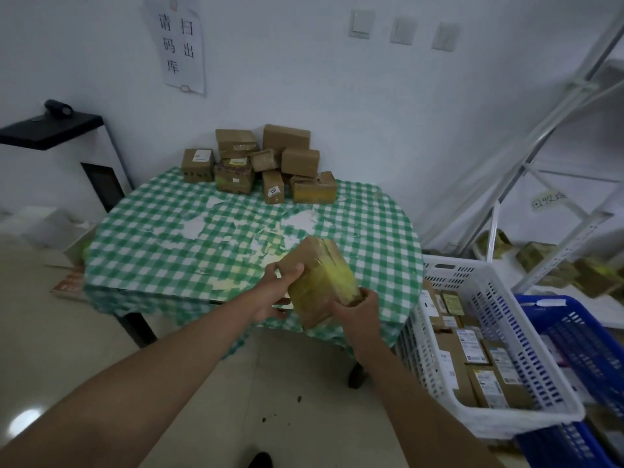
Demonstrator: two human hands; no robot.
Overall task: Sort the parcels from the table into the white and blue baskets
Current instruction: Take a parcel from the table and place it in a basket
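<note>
Both hands hold one brown cardboard parcel point(320, 282) up in the air, just in front of the near edge of the surface point(152, 231), which is covered in a green and white checked cloth worn through to white in patches at its middle. The left hand point(275, 295) grips the parcel's left side, thumb curled over its upper face and fingers underneath, while the right hand point(359, 314) is wrapped round its lower right corner, fingers curled on the taped end. The parcel is tilted, its long side running away from the person, and yellowish tape covers its right face. At the far edge of the surface, against the white wall, a pile of brown parcels point(260, 163) stands stacked and leaning on one another, some showing white labels. Just to the right of the surface stands the white basket point(506, 319), its slotted wall close to the cloth's hanging edge, packed with labelled brown boxes lying side by side. The blue basket point(580, 336) sits right of the white one, touching or nearly touching it, partly cut off by the frame. On the wall above the surface hangs a paper sign point(179, 45) with large characters.
</note>
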